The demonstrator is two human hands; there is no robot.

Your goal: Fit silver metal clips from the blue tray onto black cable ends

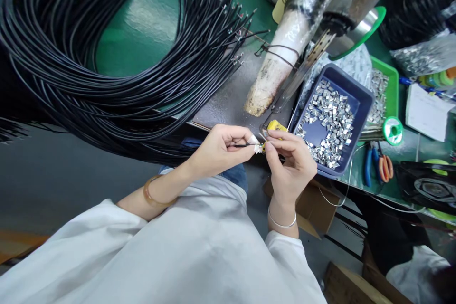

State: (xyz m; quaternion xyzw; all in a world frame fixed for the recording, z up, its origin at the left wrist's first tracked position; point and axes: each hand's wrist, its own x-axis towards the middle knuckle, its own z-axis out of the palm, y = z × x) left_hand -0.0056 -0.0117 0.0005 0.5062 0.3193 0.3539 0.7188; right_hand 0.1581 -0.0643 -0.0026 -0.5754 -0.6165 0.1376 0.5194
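Note:
My left hand point(217, 149) pinches a thin black cable point(239, 146) close to its end, with white wrapping on a fingertip. Thumb and forefinger of my right hand point(290, 164) close at the cable's tip, against a tiny whitish and yellow piece point(259, 148) whose kind is too small to make out. Just behind my fingers is a yellow block point(275, 126) at the table edge, partly hidden by my right hand. To the right of that hand stands a dark blue tray point(360, 104) of small silvery metal pieces point(333, 118).
A large bundle of black cables point(142, 90) with stripped ends covers the left of the green table point(149, 19). A wrapped tube point(281, 57) slants down toward my hands. Further right are a green tray point(392, 76), a solder spool point(393, 130), pliers point(384, 166) and a fan point(431, 187).

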